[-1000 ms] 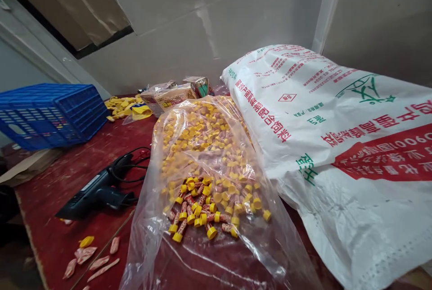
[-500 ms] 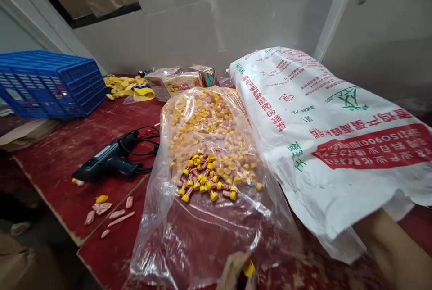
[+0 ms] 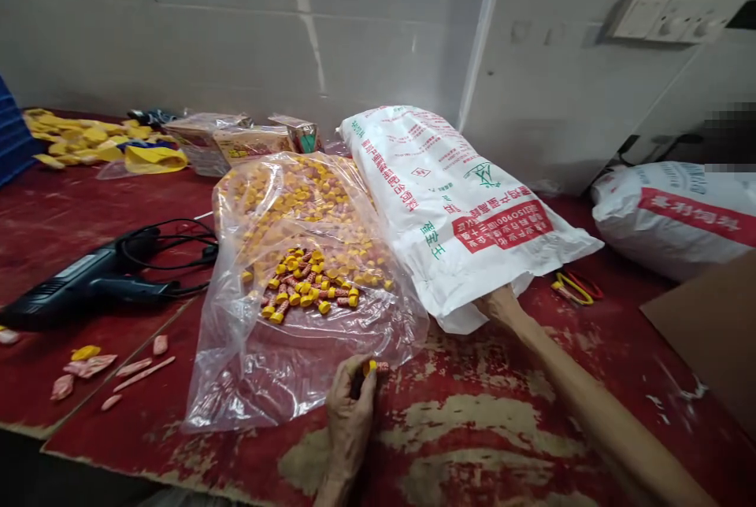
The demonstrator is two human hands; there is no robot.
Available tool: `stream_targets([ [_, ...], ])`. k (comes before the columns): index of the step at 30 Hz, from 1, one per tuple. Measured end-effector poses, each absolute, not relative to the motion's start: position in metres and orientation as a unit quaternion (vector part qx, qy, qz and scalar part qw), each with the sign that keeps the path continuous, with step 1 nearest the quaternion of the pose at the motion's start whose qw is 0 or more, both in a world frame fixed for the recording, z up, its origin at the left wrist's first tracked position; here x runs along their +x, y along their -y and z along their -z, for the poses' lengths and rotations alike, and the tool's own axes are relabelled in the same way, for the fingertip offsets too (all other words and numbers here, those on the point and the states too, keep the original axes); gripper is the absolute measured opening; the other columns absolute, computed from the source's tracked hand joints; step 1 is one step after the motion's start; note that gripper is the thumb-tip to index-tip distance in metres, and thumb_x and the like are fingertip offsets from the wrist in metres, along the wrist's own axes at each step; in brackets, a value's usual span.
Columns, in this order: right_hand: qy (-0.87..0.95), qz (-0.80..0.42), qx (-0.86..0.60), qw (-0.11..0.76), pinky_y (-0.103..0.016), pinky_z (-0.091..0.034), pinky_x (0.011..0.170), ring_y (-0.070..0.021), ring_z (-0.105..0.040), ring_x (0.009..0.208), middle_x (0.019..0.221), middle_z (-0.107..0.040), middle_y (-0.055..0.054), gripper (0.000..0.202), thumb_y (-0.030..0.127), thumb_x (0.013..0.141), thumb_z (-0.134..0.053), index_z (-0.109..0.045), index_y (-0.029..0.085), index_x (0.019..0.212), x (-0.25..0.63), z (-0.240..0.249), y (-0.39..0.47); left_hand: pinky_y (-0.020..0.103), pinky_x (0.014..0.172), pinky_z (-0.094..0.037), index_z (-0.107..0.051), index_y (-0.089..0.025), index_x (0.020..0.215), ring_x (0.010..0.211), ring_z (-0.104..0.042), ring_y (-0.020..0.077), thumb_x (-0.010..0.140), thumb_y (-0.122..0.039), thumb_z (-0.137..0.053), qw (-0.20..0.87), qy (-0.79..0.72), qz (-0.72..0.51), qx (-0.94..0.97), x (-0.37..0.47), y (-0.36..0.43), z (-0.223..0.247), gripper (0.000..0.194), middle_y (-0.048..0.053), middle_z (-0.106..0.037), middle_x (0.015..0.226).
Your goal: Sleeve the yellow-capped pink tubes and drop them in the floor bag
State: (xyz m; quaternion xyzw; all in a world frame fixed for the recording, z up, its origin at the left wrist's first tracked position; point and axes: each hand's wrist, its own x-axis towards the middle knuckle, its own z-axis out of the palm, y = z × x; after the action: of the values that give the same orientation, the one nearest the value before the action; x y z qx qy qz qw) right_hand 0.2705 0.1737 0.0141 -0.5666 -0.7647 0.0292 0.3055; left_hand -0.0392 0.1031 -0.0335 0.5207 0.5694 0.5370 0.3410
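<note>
At the table's front, my left hand (image 3: pixel 351 397) pinches a small red-and-white speckled cylinder with a yellow cap (image 3: pixel 372 367) between thumb and fingers. Just beyond it lies a clear plastic bag (image 3: pixel 236 369), full of similar capped pieces (image 3: pixel 307 283), several of them lying at its mouth. My right hand (image 3: pixel 499 304) reaches into the open end of a white printed sack (image 3: pixel 407 208), and its fingers are hidden inside. The sack lies right beside the clear bag.
A dark heat gun (image 3: pixel 88 279) with a coiled cable lies left, near loose pink scraps (image 3: pixel 88 366). Yellow pieces (image 3: pixel 88 141) and small boxes (image 3: pixel 253 143) stand behind. To the right are yellow and red bands (image 3: pixel 576 286), another sack (image 3: pixel 691 212) and cardboard (image 3: pixel 709 326).
My view has swung to the right, bringing the second sack into sight. The left hand, barely visible at the bottom edge before, now shows fully. My right hand is still inside the sack's mouth.
</note>
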Motion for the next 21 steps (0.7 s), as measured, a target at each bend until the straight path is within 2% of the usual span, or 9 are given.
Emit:
stream_targets([
  [2,0.750,-0.015,-0.600,0.278,-0.030,-0.047,0.083,-0.0171,-0.060,0.086,0.091,-0.066,-0.007,0.034,0.037,0.088,-0.049,-0.067,0.010,0.097,0.278,-0.013,-0.149,0.033,0.081,-0.051,-0.066,-0.019,0.088,0.086,-0.063,0.0207,0.072,-0.043,-0.065,0.347,-0.572,-0.555,0.494,-0.039,-0.103,0.034,0.029,0.005,-0.066,0.088],
  [4,0.737,-0.034,-0.627,0.250,-0.032,-0.048,0.080,-0.0198,-0.060,0.087,0.094,-0.066,-0.009,0.030,0.030,0.087,-0.048,-0.065,0.015,0.107,0.279,-0.009,-0.115,0.032,0.083,-0.050,-0.065,-0.019,0.090,0.088,-0.063,0.0198,0.069,-0.044,-0.067,0.387,-0.566,-0.569,0.454,-0.035,-0.101,0.032,0.033,0.004,-0.067,0.091],
  [6,0.732,-0.082,-0.632,0.242,-0.030,-0.048,0.081,-0.0191,-0.060,0.092,0.102,-0.065,-0.008,0.033,0.028,0.088,-0.043,-0.060,0.020,0.116,0.271,-0.005,-0.079,0.031,0.081,-0.051,-0.064,-0.018,0.094,0.087,-0.064,0.0192,0.067,-0.044,-0.069,0.461,-0.545,-0.572,0.405,-0.028,-0.094,0.026,0.037,0.004,-0.068,0.091],
  [11,0.756,-0.151,-0.582,0.260,-0.029,-0.048,0.082,-0.0181,-0.059,0.096,0.102,-0.064,-0.007,0.031,0.029,0.091,-0.041,-0.057,0.023,0.117,0.232,-0.005,-0.024,0.027,0.075,-0.051,-0.065,-0.018,0.093,0.079,-0.065,0.0154,0.064,-0.039,-0.074,0.583,-0.484,-0.565,0.326,0.005,-0.060,0.005,0.038,0.002,-0.069,0.088],
  [17,0.784,-0.158,-0.534,0.274,-0.032,-0.049,0.083,-0.0190,-0.058,0.094,0.101,-0.063,-0.008,0.027,0.024,0.091,-0.043,-0.054,0.020,0.115,0.195,0.003,-0.013,0.026,0.073,-0.051,-0.067,-0.019,0.088,0.075,-0.064,0.0139,0.061,-0.034,-0.078,0.629,-0.458,-0.569,0.266,0.027,-0.034,0.011,0.033,0.000,-0.068,0.083],
  [21,0.780,-0.149,-0.543,0.272,-0.033,-0.049,0.080,-0.0196,-0.058,0.091,0.100,-0.062,-0.008,0.024,0.022,0.090,-0.043,-0.055,0.020,0.111,0.181,0.009,-0.010,0.026,0.075,-0.051,-0.071,-0.017,0.085,0.080,-0.064,0.0168,0.061,-0.040,-0.076,0.613,-0.498,-0.542,0.287,0.028,-0.025,0.018,0.034,0.003,-0.071,0.084],
])
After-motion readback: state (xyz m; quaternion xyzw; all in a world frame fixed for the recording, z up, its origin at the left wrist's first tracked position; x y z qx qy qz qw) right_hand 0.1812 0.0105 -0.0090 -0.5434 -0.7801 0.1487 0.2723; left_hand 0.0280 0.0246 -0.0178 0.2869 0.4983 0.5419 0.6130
